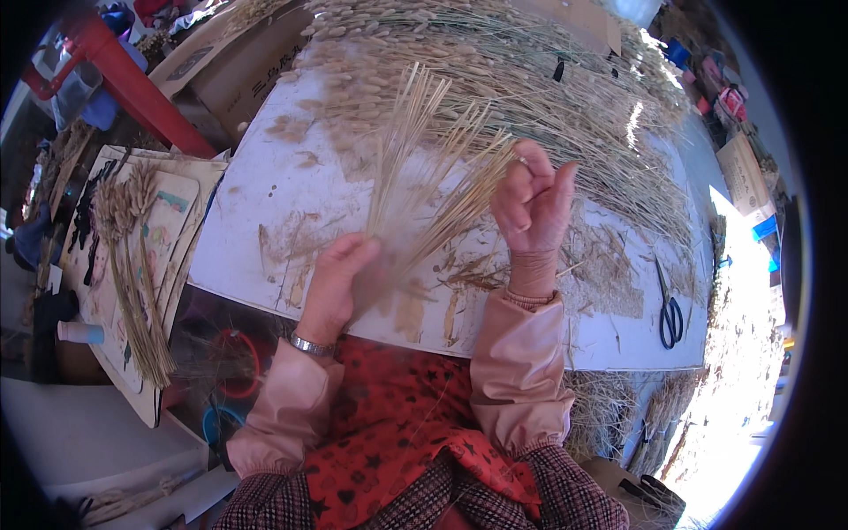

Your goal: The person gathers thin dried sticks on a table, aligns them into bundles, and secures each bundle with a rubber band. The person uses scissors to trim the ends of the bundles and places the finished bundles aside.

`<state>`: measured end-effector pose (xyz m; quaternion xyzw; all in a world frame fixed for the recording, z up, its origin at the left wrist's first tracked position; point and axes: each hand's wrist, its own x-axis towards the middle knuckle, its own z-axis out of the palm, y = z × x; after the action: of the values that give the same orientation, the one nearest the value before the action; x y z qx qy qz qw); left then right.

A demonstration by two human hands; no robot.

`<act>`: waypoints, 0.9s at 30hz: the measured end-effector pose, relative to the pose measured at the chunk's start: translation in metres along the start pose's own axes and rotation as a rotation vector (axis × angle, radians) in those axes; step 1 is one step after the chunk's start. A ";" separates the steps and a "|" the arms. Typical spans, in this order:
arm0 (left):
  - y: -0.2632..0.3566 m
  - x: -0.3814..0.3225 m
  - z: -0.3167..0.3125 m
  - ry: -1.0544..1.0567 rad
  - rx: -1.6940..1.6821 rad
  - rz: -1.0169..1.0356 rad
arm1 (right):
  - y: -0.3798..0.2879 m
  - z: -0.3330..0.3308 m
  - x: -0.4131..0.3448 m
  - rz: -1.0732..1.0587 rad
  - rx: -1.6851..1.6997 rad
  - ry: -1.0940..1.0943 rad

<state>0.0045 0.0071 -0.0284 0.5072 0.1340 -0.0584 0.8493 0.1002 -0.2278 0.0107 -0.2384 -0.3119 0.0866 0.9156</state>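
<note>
My left hand point(341, 275), with a metal watch band at the wrist, grips a fanned bunch of dried grass stems point(414, 152). The pale stem ends spread up and to the right over the white tabletop. Near my thumb the lower part of the bunch is blurred, so its detail is lost. My right hand point(533, 192) is raised beside the right edge of the fan. Its fingers are partly curled, the thumb stands apart, and nothing shows in its grasp. Whether it touches the outermost stems is unclear.
Many fluffy-headed dried grass stalks point(530, 99) cover the table's far side. Black-handled scissors point(670, 318) lie at the right. Chaff litters the white tabletop point(232, 245). Tied grass bunches point(136, 265) rest on a board at left, near a red pipe point(136, 86) and a cardboard box point(232, 86).
</note>
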 end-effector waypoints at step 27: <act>-0.003 -0.005 0.017 -0.076 0.193 0.008 | 0.041 0.013 0.010 0.430 -0.825 0.397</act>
<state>0.0018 -0.0090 -0.0219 0.5847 0.0931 -0.0868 0.8012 0.0998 -0.1841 0.0052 -0.6510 -0.0838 0.0958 0.7484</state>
